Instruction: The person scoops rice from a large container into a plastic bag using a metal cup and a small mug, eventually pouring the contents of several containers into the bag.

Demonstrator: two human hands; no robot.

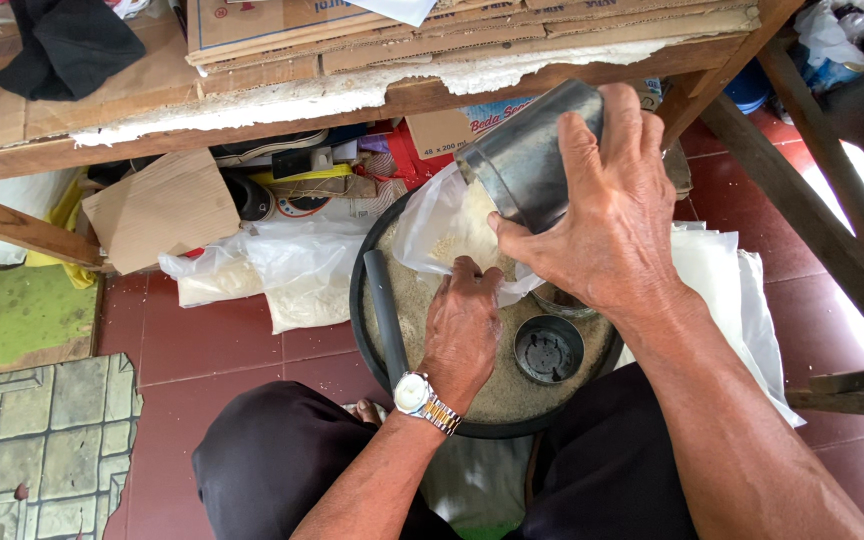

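Note:
My right hand grips a dark metal can, tilted with its mouth down into a clear plastic bag. Pale grain lies inside the bag. My left hand, a metal wristwatch on its wrist, holds the bag's lower edge open. Both hands work above a round black basin filled with the same grain. A small empty tin stands in the grain, and a dark tube lies across the basin's left side.
Filled plastic bags of grain lie on the red tile floor to the left. A stack of flat clear bags sits to the right. A wooden table with cardboard on it is ahead, with a wooden frame at right.

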